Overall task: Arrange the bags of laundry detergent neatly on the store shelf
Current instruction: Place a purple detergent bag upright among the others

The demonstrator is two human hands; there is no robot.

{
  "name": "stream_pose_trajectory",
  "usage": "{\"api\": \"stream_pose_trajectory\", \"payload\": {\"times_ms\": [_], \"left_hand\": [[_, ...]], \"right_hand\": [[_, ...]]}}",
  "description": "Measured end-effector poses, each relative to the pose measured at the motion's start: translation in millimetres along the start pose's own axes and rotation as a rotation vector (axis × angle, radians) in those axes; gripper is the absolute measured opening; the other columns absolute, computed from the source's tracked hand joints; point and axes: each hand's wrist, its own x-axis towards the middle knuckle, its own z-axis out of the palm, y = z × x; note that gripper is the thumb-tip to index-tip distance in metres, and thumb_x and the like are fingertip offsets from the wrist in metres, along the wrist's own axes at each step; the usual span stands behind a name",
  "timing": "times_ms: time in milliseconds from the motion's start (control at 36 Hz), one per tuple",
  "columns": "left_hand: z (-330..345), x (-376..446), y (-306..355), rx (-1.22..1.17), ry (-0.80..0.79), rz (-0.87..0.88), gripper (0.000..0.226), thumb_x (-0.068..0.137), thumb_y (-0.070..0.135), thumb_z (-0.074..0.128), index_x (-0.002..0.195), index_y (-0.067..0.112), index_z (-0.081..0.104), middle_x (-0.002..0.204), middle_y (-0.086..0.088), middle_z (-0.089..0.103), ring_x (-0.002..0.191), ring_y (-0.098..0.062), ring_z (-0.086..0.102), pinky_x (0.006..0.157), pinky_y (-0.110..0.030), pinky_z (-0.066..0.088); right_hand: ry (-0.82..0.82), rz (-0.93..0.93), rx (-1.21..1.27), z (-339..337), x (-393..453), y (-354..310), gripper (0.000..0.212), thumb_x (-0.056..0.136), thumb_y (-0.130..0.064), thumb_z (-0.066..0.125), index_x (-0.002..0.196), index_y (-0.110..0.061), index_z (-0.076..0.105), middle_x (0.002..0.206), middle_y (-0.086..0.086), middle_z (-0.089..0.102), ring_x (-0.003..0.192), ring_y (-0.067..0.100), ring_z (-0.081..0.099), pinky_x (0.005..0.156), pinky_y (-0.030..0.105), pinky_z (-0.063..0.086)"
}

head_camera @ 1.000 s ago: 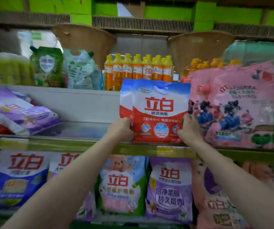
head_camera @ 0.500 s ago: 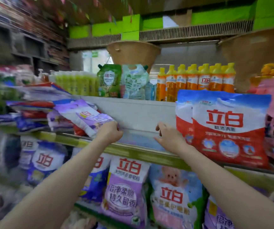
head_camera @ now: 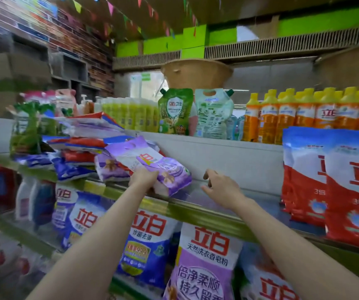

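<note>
A purple detergent bag [head_camera: 152, 163] lies tilted on top of a messy pile of flat bags [head_camera: 83, 148] on the middle shelf [head_camera: 195, 207]. My left hand [head_camera: 142, 178] grips the purple bag's lower front edge. To its right my right hand [head_camera: 220, 188] hovers over the bare shelf with fingers spread, holding nothing. Two red, white and blue detergent bags [head_camera: 345, 187] stand upright at the right end of the same shelf.
Orange bottles [head_camera: 304, 114], yellow-green bottles [head_camera: 128, 113] and two spouted refill pouches [head_camera: 195, 113] line the ledge above. Upright detergent bags [head_camera: 204, 263] fill the shelf below. A woven basket [head_camera: 195, 72] sits behind the pouches.
Both hands left the red and white bag standing at the right and swung left. My left hand has taken hold of the purple bag; the view turned left too.
</note>
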Motion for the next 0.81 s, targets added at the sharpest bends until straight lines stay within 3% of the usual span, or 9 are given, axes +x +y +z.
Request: {"api": "stream_pose_trajectory", "payload": {"times_ms": [194,278,389,472,528,583,639,750,806], "left_hand": [[22,23,-3,-0.13,0.051,-0.047,0.07,0.08,0.046,0.065,0.131,0.001,0.047,0.136,-0.018,0.049,0.123,-0.033,0.051,0.099,-0.036,0.041],[23,27,-2,-0.177,0.009,0.028,0.055,0.075,0.034,0.069,0.12,0.005,0.058,0.123,-0.019,0.061,0.113,-0.033,0.058,0.094,-0.033,0.045],[34,49,-7,-0.313,-0.095,0.117,0.065,0.048,0.028,0.075,0.108,0.011,0.057,0.103,-0.014,0.069,0.096,-0.029,0.067,0.087,-0.039,0.055],[28,29,4,-0.469,-0.253,0.253,0.044,0.061,-0.004,0.069,0.096,0.017,0.054,0.08,-0.007,0.067,0.071,-0.022,0.063,0.063,-0.025,0.057],[29,26,5,-0.523,-0.324,0.356,0.04,0.067,-0.016,0.058,0.098,0.009,0.06,0.08,-0.01,0.066,0.07,-0.021,0.06,0.062,-0.03,0.054],[31,33,-1,-0.522,-0.375,0.423,0.036,0.063,-0.011,0.062,0.094,0.007,0.064,0.081,-0.006,0.068,0.07,-0.016,0.061,0.068,-0.03,0.053],[29,39,-5,-0.521,-0.444,0.424,0.031,0.069,-0.014,0.065,0.087,0.011,0.061,0.07,0.004,0.067,0.06,-0.005,0.061,0.061,-0.019,0.053],[31,50,-10,-0.234,-0.494,0.44,0.022,0.091,0.018,0.06,0.069,0.015,0.06,0.049,0.011,0.063,0.044,0.004,0.055,0.061,-0.016,0.053],[36,53,-12,0.025,-0.498,0.43,0.023,0.086,0.033,0.066,0.072,0.016,0.06,0.065,0.005,0.065,0.066,-0.006,0.059,0.067,-0.018,0.047]], "right_hand": [[-0.048,0.132,0.06,9,14,6,0.035,0.095,-0.035,0.048,0.119,-0.01,0.05,0.118,0.015,0.061,0.109,0.031,0.056,0.087,0.035,0.044],[-0.088,0.221,0.099,17,21,9,0.038,0.095,-0.039,0.047,0.119,-0.009,0.051,0.119,0.015,0.061,0.11,0.032,0.055,0.089,0.035,0.043],[-0.094,0.362,0.232,21,30,9,0.05,0.093,-0.044,0.049,0.126,-0.007,0.048,0.128,0.015,0.057,0.118,0.03,0.052,0.095,0.033,0.039],[-0.094,0.373,0.478,26,36,19,0.058,0.075,-0.056,0.07,0.105,-0.008,0.057,0.105,0.011,0.062,0.106,0.025,0.056,0.094,0.037,0.042],[-0.079,0.394,0.69,28,33,35,0.073,0.058,-0.054,0.083,0.108,-0.011,0.052,0.107,0.0,0.058,0.106,0.022,0.055,0.099,0.045,0.044],[-0.132,0.427,0.838,24,23,37,0.059,0.074,-0.021,0.079,0.12,-0.016,0.041,0.111,-0.007,0.056,0.108,0.017,0.053,0.1,0.033,0.043],[-0.175,0.427,0.881,24,18,47,0.065,0.075,-0.005,0.075,0.129,-0.014,0.038,0.114,-0.002,0.06,0.103,0.014,0.058,0.093,0.026,0.047],[-0.176,0.384,0.865,22,13,44,0.071,0.073,-0.005,0.076,0.132,-0.011,0.038,0.132,-0.002,0.052,0.118,0.015,0.051,0.096,0.024,0.044],[-0.207,0.338,0.837,17,12,38,0.055,0.081,-0.004,0.069,0.124,-0.021,0.04,0.118,-0.008,0.052,0.108,0.008,0.05,0.079,0.005,0.044]]}}
